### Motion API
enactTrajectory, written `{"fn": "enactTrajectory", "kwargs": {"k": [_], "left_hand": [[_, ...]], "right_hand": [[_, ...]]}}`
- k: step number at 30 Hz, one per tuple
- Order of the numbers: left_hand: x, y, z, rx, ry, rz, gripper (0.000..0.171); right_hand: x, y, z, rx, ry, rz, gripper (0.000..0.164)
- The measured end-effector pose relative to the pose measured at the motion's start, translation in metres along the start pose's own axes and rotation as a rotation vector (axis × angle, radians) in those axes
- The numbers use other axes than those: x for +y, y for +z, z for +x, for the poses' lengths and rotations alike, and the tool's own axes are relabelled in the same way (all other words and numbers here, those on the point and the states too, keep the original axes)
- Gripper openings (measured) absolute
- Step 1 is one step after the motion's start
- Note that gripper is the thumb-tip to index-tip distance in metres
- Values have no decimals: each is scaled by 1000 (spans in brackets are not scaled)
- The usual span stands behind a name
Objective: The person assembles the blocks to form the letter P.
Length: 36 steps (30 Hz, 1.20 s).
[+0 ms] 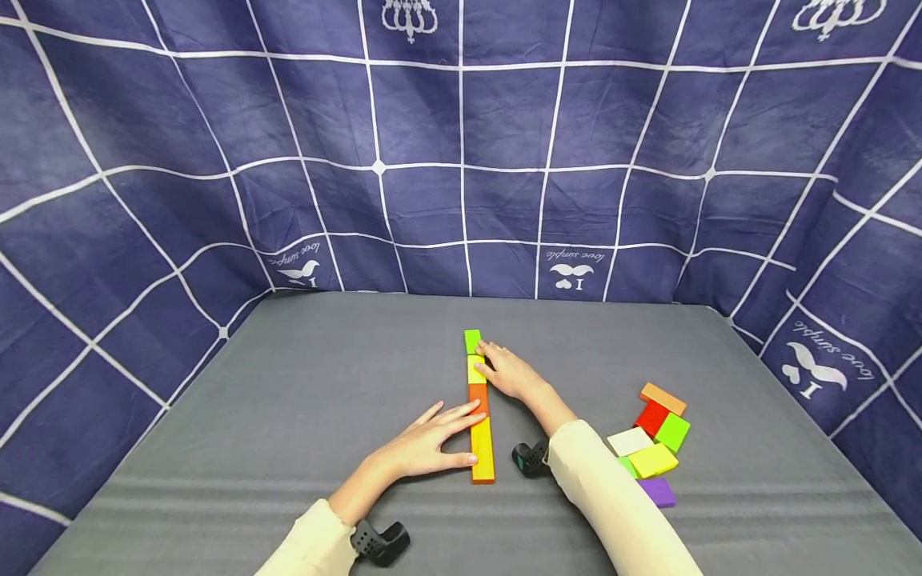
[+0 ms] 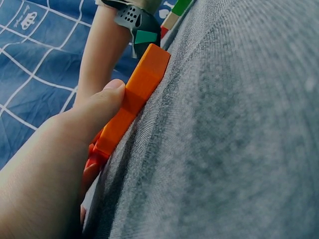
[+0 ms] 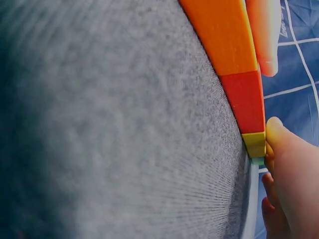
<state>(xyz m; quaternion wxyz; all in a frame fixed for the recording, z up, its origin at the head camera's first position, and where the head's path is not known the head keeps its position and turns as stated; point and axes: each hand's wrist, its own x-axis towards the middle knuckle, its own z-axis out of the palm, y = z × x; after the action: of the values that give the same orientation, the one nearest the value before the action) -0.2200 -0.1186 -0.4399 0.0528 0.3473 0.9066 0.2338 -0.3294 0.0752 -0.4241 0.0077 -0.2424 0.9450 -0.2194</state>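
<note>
Wooden blocks lie end to end in a straight row mid-table: a light green block (image 1: 471, 340) at the far end, a yellow block (image 1: 476, 370), an orange-red block (image 1: 478, 394) and a long orange-yellow block (image 1: 483, 456) nearest me. My left hand (image 1: 425, 446) rests against the row's left side, fingers fairly straight, fingertips over the orange-red block and thumb touching the long one. From the right, my right hand (image 1: 513, 374) touches the far part, its fingers at the green block and its thumb at the yellow one. In the right wrist view, the right thumb (image 3: 279, 132) meets the yellow block's edge.
To the right lies a loose cluster of blocks: orange (image 1: 663, 398), red (image 1: 651, 418), green (image 1: 673, 433), white (image 1: 630, 442), yellow (image 1: 654, 462) and purple (image 1: 659, 492). Grey cloth (image 1: 324, 360) covers the table. A blue gridded curtain (image 1: 504, 200) hangs behind it.
</note>
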Motion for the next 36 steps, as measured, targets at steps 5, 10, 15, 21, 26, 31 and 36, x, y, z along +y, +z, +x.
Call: {"fn": "enactTrajectory", "kwargs": {"k": [5, 10, 15, 21, 26, 31, 36], "left_hand": [[0, -1, 0, -7, 0, -5, 64], [0, -1, 1, 0, 6, 1, 64], [0, -1, 2, 4, 9, 2, 64], [1, -1, 0, -1, 9, 1, 64], [2, -4, 0, -10, 1, 4, 64], [2, -5, 0, -12, -1, 3, 64], [3, -3, -1, -24, -7, 0, 64]], "right_hand": [[-2, 1, 0, 20, 12, -78, 47], [-3, 0, 0, 42, 14, -131, 47], [-5, -1, -3, 56, 17, -130, 46], [-5, 1, -6, 76, 9, -136, 44], [-6, 0, -7, 100, -13, -144, 43], [-9, -2, -8, 97, -33, -187, 41], [-10, -2, -12, 71, 4, -216, 42]]}}
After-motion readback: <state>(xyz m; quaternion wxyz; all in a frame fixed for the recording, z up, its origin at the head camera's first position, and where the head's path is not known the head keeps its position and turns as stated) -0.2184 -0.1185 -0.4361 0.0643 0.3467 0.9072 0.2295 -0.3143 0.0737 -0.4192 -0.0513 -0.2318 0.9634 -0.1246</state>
